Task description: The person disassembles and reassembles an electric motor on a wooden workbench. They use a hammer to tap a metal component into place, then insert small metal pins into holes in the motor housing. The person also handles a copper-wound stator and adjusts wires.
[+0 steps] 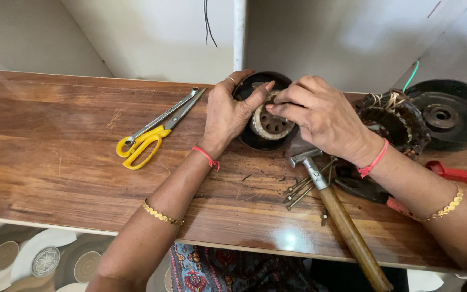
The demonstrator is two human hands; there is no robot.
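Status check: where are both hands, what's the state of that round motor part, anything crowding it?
Left hand and right hand both grip the pale rotor seated in its black housing. Hammer and loose bolts lie close beside; scissors apart.

Glossy varnished wooden surface (pixel 55 162); hammer (pixel 336 216) with bright metal head and smooth wooden handle; scissors (pixel 155 130) with steel blades and yellow plastic grips; dull metal nails (pixel 304 189).
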